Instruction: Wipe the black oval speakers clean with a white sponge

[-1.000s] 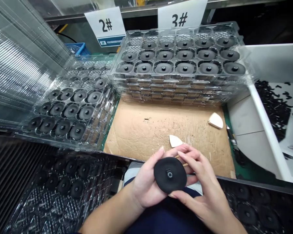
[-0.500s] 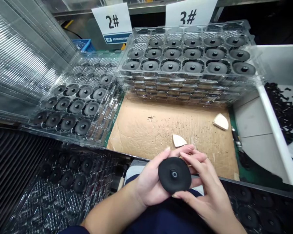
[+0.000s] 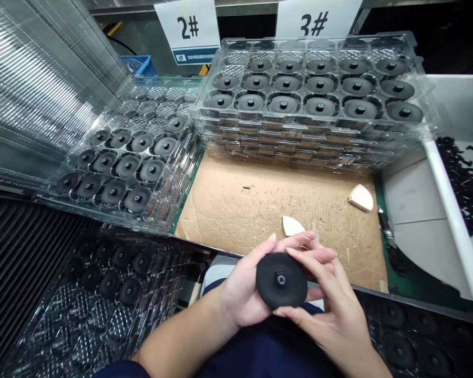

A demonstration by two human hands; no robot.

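Left hand (image 3: 240, 294) cupped palm-up beneath a black rubbery disc (image 3: 270, 286), firmly cradling it. Right hand (image 3: 325, 310) also grasping the disc, fingers across its upper edge, thumb along its lower edge. Disc held face-up above the person's dark navy lap (image 3: 268, 349), just in front of the tabletop edge, with a small central hub (image 3: 280, 279) showing a round hole.

Directly ahead, a brown cardboard sheet (image 3: 236, 210) on the tabletop, scuffed and torn, bearing two cream wedge-shaped pieces: one (image 3: 292, 227) just beyond the fingers, the other (image 3: 360, 197) farther right. Beyond the cardboard, a tall stack of clear plastic trays (image 3: 408, 39), the top one filled with rows of similar black discs. To the left, a lower stack of clear trays (image 3: 43, 195) holding more discs, partly covered by empty clear trays. Nearer the left forearm, another clear tray (image 3: 35, 320) with dark discs.

Along the back, paper signs reading 2# (image 3: 185, 31) and 3# (image 3: 318, 16), plus a blue crate (image 3: 140, 65). At right, a white bin (image 3: 449, 210) with black scraps (image 3: 457, 178), and a dark-handled tool (image 3: 387, 231) beside its wall
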